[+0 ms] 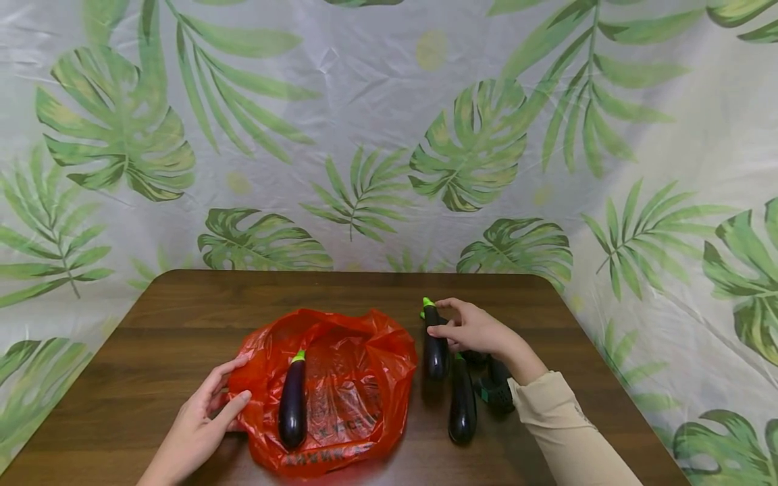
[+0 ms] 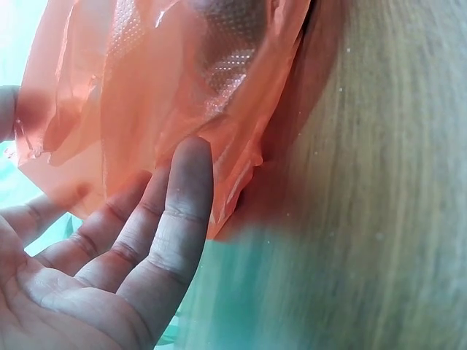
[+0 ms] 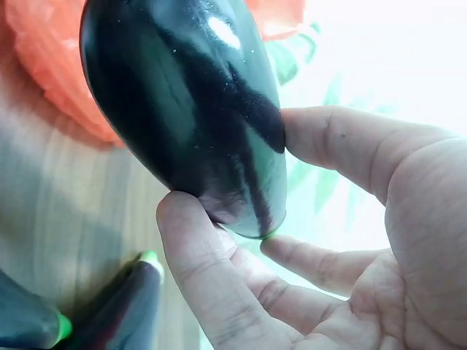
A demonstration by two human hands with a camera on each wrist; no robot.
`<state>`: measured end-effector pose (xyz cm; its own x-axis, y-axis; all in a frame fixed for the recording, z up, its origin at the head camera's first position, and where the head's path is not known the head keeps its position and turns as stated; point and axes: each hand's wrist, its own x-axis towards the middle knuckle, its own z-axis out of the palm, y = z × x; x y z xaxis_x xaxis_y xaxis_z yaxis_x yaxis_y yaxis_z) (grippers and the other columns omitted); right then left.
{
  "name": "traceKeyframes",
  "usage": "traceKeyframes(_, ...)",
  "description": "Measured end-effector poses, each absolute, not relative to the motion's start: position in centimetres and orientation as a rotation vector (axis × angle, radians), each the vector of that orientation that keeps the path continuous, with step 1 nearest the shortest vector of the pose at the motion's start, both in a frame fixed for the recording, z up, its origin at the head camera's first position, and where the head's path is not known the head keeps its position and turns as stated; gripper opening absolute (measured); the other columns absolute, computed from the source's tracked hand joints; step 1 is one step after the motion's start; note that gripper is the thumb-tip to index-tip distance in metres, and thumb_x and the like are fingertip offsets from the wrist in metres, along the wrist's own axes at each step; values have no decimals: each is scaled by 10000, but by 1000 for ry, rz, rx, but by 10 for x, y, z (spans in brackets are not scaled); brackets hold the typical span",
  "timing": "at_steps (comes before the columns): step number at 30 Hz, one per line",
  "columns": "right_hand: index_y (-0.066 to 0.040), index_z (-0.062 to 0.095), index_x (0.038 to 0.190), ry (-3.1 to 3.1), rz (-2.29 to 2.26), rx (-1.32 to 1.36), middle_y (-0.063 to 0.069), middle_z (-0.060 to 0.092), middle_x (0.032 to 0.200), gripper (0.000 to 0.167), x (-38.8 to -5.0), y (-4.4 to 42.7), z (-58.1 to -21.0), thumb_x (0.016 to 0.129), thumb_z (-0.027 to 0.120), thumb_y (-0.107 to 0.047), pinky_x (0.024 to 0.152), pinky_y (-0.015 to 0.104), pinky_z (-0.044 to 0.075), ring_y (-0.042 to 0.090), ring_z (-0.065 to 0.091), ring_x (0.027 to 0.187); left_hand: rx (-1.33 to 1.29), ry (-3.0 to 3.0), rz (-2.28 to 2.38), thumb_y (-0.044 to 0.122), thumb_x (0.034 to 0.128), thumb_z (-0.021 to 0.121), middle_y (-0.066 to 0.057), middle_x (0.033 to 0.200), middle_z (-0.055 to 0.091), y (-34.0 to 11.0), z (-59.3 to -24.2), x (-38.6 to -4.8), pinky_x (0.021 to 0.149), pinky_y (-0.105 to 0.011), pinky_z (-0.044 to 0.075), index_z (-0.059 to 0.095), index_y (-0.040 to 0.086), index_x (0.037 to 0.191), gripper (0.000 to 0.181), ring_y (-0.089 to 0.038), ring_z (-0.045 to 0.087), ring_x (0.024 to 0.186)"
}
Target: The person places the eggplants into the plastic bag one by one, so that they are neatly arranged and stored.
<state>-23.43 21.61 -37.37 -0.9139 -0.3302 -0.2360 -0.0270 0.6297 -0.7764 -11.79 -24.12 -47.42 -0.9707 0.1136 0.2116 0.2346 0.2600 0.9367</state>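
Wood-grain tabletop [image 1: 200,297]. Toward near edge, left of centre: red bag [image 1: 396,371], one eggplant [image 1: 292,412] inside; left hand [image 1: 205,408] touching its left side, fingers relaxed and parted. Right of bag: loose eggplant [image 1: 463,408]. Farther back, right hand [image 1: 477,329] pinches another eggplant [image 1: 435,354], thumb opposing fingers. Beyond far edge: leaf-print backdrop [image 1: 365,101].

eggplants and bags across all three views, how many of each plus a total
Eggplants: 4 in sight, one gripped by the right hand
Red bag: 1
Total: 5
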Motion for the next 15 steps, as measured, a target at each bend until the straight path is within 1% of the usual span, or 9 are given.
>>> traceKeyframes(3, 3, 364, 1617, 2480, -1223, -295, 175, 745, 1067, 742, -234, 215, -369, 1044, 723, -303, 880, 452, 673, 204, 760, 894, -346, -2408, -1826, 63, 1079, 632, 265, 1232, 650, -241, -474, -118, 652, -367, 675, 463, 65, 1555, 505, -38, 739, 955)
traceKeyframes(8, -1, 354, 1623, 2475, -1262, -303, 201, 736, 1099, 743, -234, 212, -360, 1046, 718, -295, 895, 473, 671, 227, 772, 915, -342, -2418, -1840, 74, 1081, 634, 270, 1237, 647, -240, -475, -119, 655, -369, 676, 459, 65, 1558, 507, -43, 739, 953)
traceKeyframes(15, -51, 362, 1637, 2469, -1291, -306, 217, 725, 1175, 735, -235, 204, -348, 1048, 714, -316, 920, 428, 667, 244, 775, 961, -318, -2435, -1828, 93, 1087, 632, 288, 1241, 641, -241, -474, -119, 654, -366, 674, 465, 80, 1556, 498, -37, 736, 953)
